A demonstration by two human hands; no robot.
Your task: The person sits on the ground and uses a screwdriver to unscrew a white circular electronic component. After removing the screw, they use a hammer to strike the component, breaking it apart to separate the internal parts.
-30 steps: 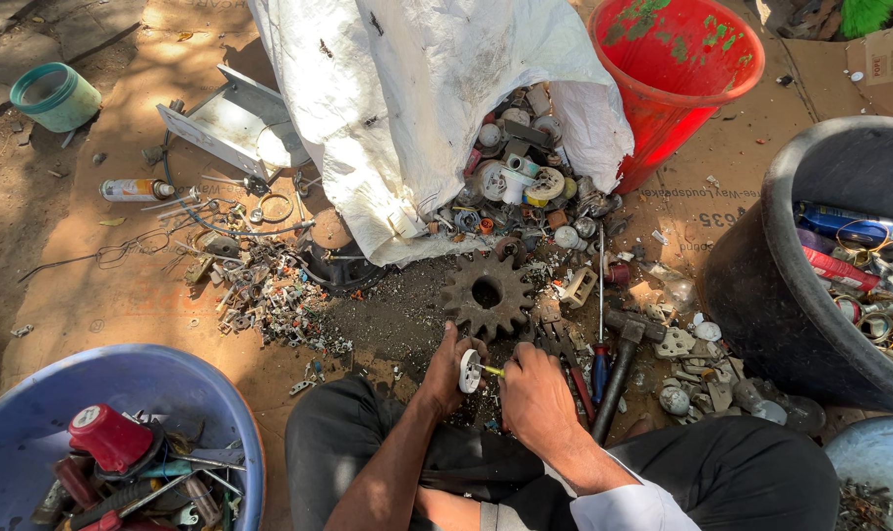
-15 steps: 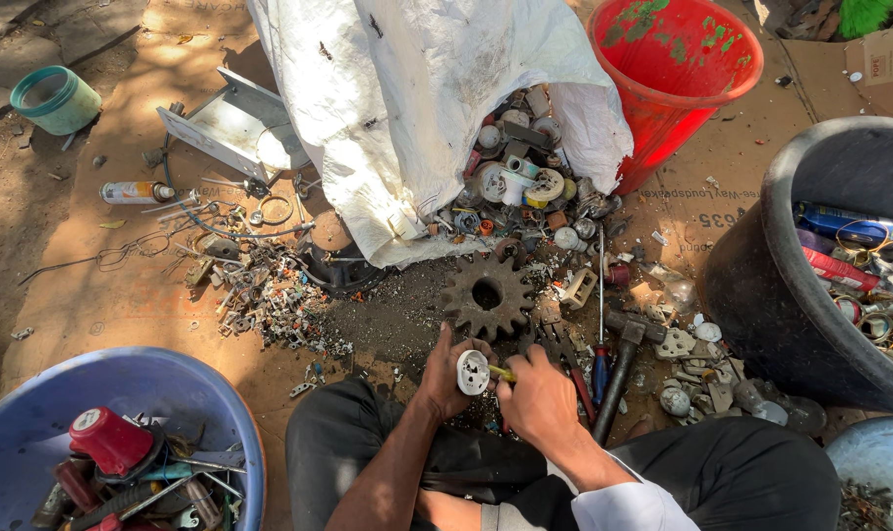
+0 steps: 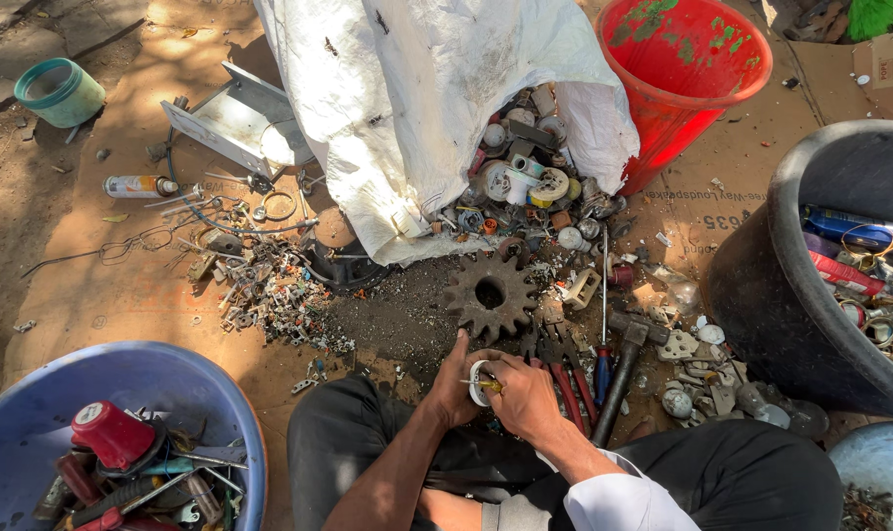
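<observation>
The left hand [image 3: 453, 383] grips a small white round part [image 3: 478, 383] just below the rusty gear [image 3: 489, 294], keeping it steady, while the right hand [image 3: 525, 393] closes on a yellow-handled tool [image 3: 488, 384] pushed into it.

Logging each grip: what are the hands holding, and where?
Left hand grips small white round fitting by its rim; right hand pinches a yellow-tipped tool against it.

Harsh daylight, dappled shade on ground; glare on white sack [image 3: 417, 108]; sharp focus, slight wide-angle edge distortion.
</observation>
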